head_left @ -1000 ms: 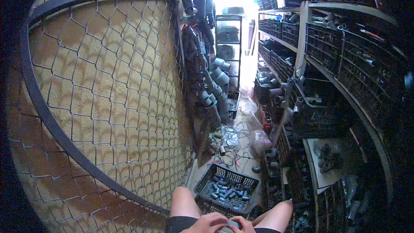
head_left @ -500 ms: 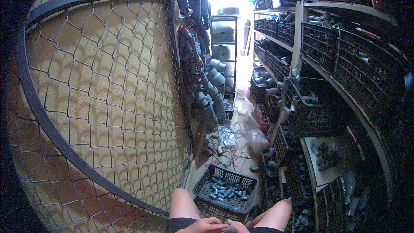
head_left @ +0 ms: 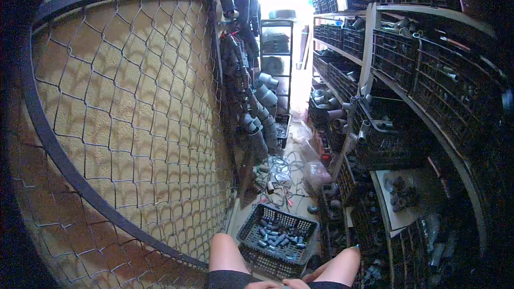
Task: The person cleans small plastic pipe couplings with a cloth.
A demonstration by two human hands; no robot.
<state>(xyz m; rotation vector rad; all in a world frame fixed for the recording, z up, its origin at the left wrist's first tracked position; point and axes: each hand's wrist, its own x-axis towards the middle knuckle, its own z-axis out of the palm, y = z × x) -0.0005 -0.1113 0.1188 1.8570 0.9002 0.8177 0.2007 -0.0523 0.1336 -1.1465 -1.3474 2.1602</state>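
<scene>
chain-link panel [head_left: 123,107] fills the left | shelves [head_left: 428,75] of dark crates line the right | black crate [head_left: 292,215] on floor just ahead of the knees, grey pipe fittings [head_left: 276,234] inside | left hand [head_left: 263,284] and right hand [head_left: 296,284] close together over the lap, cut off by the bottom edge; cannot tell either grip

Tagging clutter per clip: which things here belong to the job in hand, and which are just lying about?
In hand: left hand and right hand, close together at the bottom edge, contents hidden; black crate of small pipe fittings just ahead.
Lying about: wire mesh panel; hanging pipe elbows; shelf crates; loose wires on the floor; plastic bag.
</scene>
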